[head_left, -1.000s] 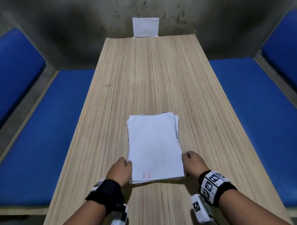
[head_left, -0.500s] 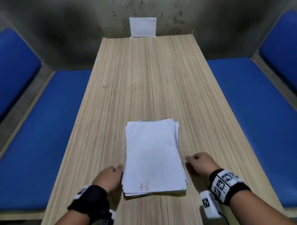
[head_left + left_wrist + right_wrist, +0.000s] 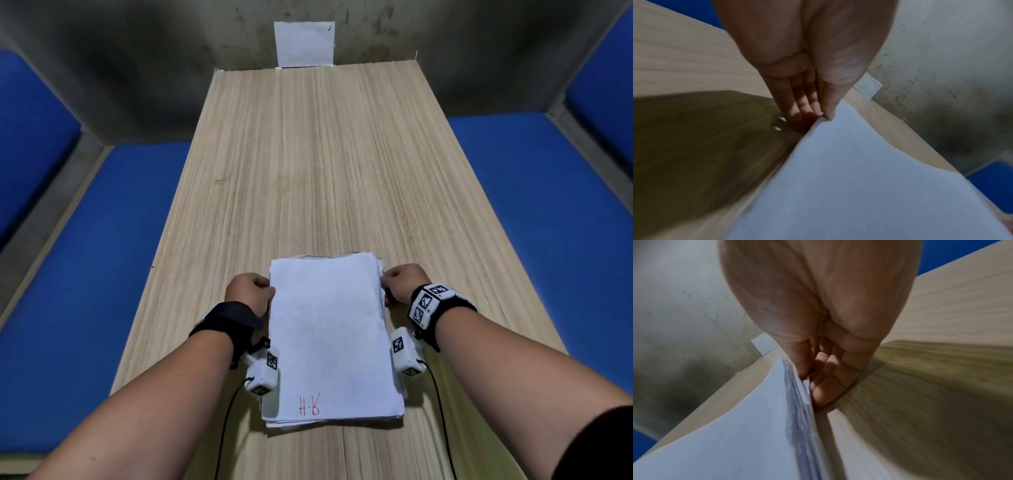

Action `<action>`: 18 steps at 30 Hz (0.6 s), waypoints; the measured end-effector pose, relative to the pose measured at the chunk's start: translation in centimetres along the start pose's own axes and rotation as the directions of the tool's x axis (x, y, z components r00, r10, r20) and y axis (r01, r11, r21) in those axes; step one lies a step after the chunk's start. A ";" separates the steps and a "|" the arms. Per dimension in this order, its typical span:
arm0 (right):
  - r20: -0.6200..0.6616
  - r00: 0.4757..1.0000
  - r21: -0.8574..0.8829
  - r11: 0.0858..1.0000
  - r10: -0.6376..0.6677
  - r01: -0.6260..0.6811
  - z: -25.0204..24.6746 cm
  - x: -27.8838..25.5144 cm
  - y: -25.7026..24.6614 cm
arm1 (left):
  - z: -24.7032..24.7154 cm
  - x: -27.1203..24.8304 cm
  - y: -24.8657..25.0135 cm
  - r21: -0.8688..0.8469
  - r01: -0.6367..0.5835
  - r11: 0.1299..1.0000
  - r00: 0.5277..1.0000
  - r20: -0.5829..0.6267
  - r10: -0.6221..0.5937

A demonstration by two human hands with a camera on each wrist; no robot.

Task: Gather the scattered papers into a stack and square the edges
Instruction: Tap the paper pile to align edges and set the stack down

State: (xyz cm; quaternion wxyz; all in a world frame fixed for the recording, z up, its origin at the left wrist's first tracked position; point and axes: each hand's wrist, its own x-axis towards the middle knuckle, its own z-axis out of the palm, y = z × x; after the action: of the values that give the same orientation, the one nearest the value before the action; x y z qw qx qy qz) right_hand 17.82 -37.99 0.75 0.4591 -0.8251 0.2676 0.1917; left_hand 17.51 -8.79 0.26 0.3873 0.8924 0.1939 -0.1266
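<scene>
A stack of white papers (image 3: pixel 329 339) lies lengthwise on the near half of the wooden table (image 3: pixel 308 154), with red handwriting by its near edge. My left hand (image 3: pixel 251 294) pinches the far part of the stack's left edge; in the left wrist view the thumb (image 3: pixel 828 112) lies on the top sheet and the fingers (image 3: pixel 797 112) curl under the edge. My right hand (image 3: pixel 400 284) holds the right edge opposite it, thumb (image 3: pixel 801 369) on top and fingers (image 3: pixel 826 389) against the side of the slightly uneven sheets (image 3: pixel 797 402). Whether the stack is off the table I cannot tell.
A single white sheet (image 3: pixel 305 44) is stuck on the grey wall beyond the table's far end. Blue cushioned benches run along the left (image 3: pixel 102 274) and right (image 3: pixel 531 240) sides of the table.
Both hands left the stack's near corners, drew back briefly, then moved forward along its long edges and took hold near the far end. The stack now lies closer to me.
</scene>
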 end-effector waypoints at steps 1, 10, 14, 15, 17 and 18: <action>0.014 1.000 -0.026 1.000 -0.011 0.011 -0.1 0.2 -0.3 | 0.0 0.3 -0.1 -0.005 -0.001 1.000 1.000 -0.004 0.001; -0.007 1.000 0.063 0.998 0.007 -0.006 -0.2 0.1 0.2 | -0.3 0.0 -0.6 -0.029 0.046 0.999 0.999 -0.028 -0.047; -0.030 0.999 0.003 1.000 0.011 -0.010 0.2 -0.9 1.2 | -0.1 -1.4 -1.2 -0.075 0.070 0.995 0.997 0.033 -0.068; -0.061 0.998 -0.024 1.000 -0.006 0.005 0.5 -1.0 1.5 | 0.1 -1.6 -1.4 -0.089 0.055 0.995 0.998 0.029 -0.053; -0.117 0.992 -0.064 0.997 -0.039 0.031 1.1 -1.2 1.8 | 0.4 -1.9 -1.5 -0.094 0.036 0.995 0.999 0.014 -0.035; -0.143 0.989 -0.055 0.998 -0.040 0.033 1.3 -1.4 1.9 | 0.4 -2.1 -1.4 -0.085 0.028 0.996 1.000 0.011 -0.027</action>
State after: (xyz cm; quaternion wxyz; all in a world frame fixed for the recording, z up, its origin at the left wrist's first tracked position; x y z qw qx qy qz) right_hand 15.49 -37.30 -0.36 0.4203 -0.8533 0.2797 0.1304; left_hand 15.04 -8.72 -0.12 0.4243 0.8716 0.2096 -0.1279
